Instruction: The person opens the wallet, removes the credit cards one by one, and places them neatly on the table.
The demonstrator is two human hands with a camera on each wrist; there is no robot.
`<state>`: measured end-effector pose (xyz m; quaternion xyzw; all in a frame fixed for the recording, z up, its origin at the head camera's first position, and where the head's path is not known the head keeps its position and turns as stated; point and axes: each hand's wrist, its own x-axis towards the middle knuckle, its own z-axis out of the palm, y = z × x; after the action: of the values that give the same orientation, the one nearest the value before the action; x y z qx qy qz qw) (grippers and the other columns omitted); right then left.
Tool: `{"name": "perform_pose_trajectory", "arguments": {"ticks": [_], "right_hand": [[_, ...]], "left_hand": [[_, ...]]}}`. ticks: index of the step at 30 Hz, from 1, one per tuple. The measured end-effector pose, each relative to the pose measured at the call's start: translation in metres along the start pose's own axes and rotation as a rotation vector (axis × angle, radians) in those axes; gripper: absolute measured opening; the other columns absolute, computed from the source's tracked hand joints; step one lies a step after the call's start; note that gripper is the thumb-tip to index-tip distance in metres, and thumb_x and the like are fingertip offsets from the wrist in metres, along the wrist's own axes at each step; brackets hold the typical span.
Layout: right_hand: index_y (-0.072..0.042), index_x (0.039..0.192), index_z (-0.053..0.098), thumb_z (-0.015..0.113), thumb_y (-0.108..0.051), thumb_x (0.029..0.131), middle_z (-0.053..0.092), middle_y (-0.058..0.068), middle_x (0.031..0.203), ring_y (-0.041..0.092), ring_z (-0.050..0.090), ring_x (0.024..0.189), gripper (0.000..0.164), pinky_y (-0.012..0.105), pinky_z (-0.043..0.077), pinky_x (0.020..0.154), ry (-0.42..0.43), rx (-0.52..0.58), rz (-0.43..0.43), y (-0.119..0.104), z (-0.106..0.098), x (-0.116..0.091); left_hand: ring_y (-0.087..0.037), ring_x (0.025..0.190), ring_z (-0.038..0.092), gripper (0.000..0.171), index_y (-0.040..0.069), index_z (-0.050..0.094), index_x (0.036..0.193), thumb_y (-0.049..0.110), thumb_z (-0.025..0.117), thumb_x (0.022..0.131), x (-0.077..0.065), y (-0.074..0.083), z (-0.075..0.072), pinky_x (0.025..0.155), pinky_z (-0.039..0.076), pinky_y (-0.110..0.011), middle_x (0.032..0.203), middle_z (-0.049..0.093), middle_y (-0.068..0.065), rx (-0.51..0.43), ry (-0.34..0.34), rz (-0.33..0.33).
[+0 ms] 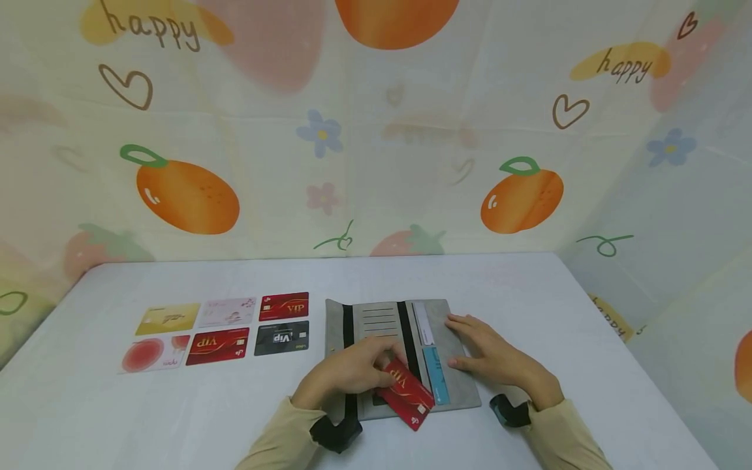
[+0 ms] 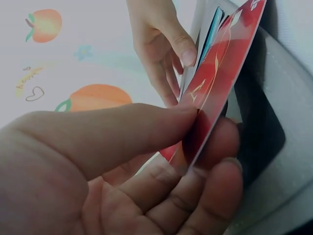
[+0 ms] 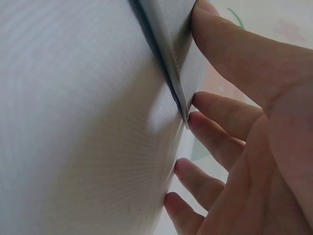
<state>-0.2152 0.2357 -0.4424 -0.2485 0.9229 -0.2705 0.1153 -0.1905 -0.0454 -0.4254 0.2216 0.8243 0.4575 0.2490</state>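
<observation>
My left hand pinches a red VIP card between thumb and fingers. The card lies slanted over the lower middle of an open grey card wallet, its lower corner reaching past the wallet's near edge. In the left wrist view, the thumb presses the face of the red card and fingers sit behind it. My right hand rests at the wallet's right side, fingers spread; in the right wrist view its fingertips meet the wallet's edge. A blue card and a pale card show in the right panel's slots.
Several cards lie in two rows left of the wallet: a gold card, a pale pink card, a red VIP card, a dark grey card and others. A fruit-patterned cloth hangs behind the white table.
</observation>
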Motion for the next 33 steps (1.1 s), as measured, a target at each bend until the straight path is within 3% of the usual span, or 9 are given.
{"name": "perform_pose_trajectory", "arguments": {"ticks": [22,29,33], "right_hand": [[0.002,0.148,0.04,0.071,-0.035,0.09,0.035,0.024,0.155,0.051,0.025,0.144,0.075,0.069,0.026,0.112,-0.009,-0.003,0.012,-0.001,-0.001,0.001],[0.003,0.147,0.04,0.07,-0.035,0.091,0.036,0.024,0.155,0.051,0.025,0.144,0.074,0.068,0.025,0.112,0.003,0.007,-0.008,0.0,-0.002,-0.001],[0.002,0.148,0.04,0.07,-0.036,0.091,0.035,0.023,0.155,0.051,0.025,0.144,0.075,0.069,0.025,0.112,0.003,0.01,-0.004,0.001,-0.001,-0.001]], "left_hand": [[-0.02,0.088,0.067,0.024,0.005,0.058,0.11,0.003,0.069,0.089,-0.032,-0.012,-0.004,0.074,0.06,-0.038,0.101,0.073,-0.015,-0.129,0.149,0.007],[-0.017,0.084,0.066,0.032,0.002,0.056,0.116,0.006,0.071,0.088,-0.04,-0.017,-0.008,0.069,0.06,-0.033,0.098,0.072,-0.011,-0.169,0.227,-0.001],[-0.017,0.088,0.067,0.033,0.003,0.057,0.117,0.008,0.072,0.088,-0.046,-0.019,-0.011,0.073,0.061,-0.035,0.1,0.072,-0.011,-0.187,0.257,0.001]]}}
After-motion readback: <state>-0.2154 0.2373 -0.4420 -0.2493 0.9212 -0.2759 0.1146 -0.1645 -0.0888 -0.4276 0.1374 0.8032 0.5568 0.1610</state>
